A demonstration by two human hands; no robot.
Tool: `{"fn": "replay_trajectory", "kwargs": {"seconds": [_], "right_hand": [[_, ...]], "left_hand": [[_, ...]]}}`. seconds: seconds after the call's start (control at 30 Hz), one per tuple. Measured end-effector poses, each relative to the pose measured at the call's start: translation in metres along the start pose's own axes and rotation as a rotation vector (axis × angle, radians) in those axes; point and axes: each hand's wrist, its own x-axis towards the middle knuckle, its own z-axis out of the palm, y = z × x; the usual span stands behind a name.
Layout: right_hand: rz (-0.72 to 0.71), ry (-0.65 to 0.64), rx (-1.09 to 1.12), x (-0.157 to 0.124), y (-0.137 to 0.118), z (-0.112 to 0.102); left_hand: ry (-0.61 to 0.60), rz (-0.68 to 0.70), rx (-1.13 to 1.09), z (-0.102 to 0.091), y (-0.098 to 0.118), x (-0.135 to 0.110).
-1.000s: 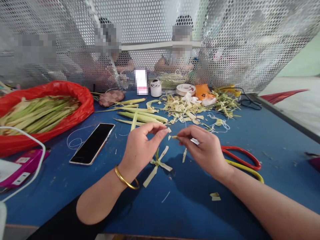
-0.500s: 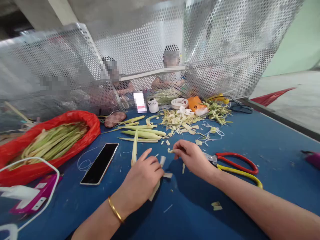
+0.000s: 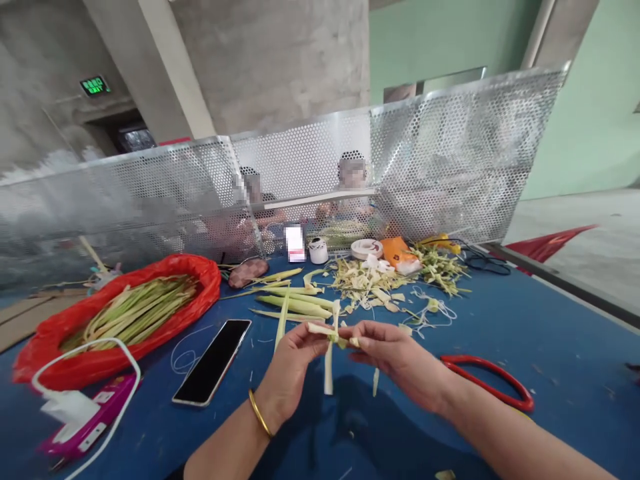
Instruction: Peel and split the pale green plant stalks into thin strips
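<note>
Both hands meet over the blue table. My left hand (image 3: pixel 293 365) is closed in a pinch on a knot of folded pale leaf strips (image 3: pixel 329 373), whose flat ends stick out upward, leftward and downward. Close against its right side, my right hand (image 3: pixel 400 353) pinches a small pale leaf piece (image 3: pixel 355 341) between thumb and forefinger. The fingers partly hide where the two meet. Under my right forearm lies a tool with a red loop handle (image 3: pixel 526 397); its head is hidden. Long green leaves (image 3: pixel 295 305) lie just beyond my left hand.
At left stand a red plastic bag (image 3: pixel 47 340) of long leaves, a black-screened phone (image 3: pixel 214 363) and a purple power strip (image 3: pixel 107 417) with a white cable. Leaf scraps (image 3: pixel 365 283), white string (image 3: pixel 435 305) and a tape roll (image 3: pixel 367 249) lie ahead. Behind a perforated metal screen (image 3: pixel 310 160) sit two people.
My left hand has lifted the leaf strips off the table and turned them up. My right hand has come in against them with its small piece. The camera view has tilted upward.
</note>
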Motion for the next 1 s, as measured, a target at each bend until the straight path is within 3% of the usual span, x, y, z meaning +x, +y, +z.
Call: {"fn": "replay_trajectory", "kwargs": {"seconds": [0.13,0.27,0.37,0.47,0.6,0.73,0.8,0.93,1.0], "right_hand": [[-0.011,-0.017,-0.157,-0.001,0.005,0.007],[-0.094,-0.008,-0.455,0.000,0.004,0.003],[-0.230,-0.070,-0.767,-0.004,-0.004,-0.001],[-0.318,-0.170,-0.993,-0.010,-0.011,-0.003],[-0.332,-0.242,-1.118,-0.015,-0.013,-0.002],[-0.365,-0.275,-1.066,-0.013,-0.011,-0.001],[-0.396,-0.206,-1.015,-0.012,-0.009,-0.001],[-0.469,0.198,-0.912,-0.011,0.002,-0.001],[-0.487,0.324,-0.876,-0.012,0.010,0.001]], "left_hand": [[-0.020,0.000,0.033,0.001,-0.014,-0.003],[-0.060,-0.043,0.022,-0.003,-0.016,-0.004],[-0.041,-0.088,0.001,-0.006,-0.012,-0.004],[-0.146,-0.150,0.190,-0.007,-0.009,-0.004],[-0.243,-0.185,0.303,-0.007,-0.009,-0.007],[-0.297,-0.250,0.262,-0.006,-0.008,-0.009],[-0.301,-0.324,0.190,-0.005,-0.008,-0.009],[-0.179,-0.345,0.040,-0.002,-0.014,-0.009],[-0.141,-0.327,-0.025,0.000,-0.018,-0.010]]}}
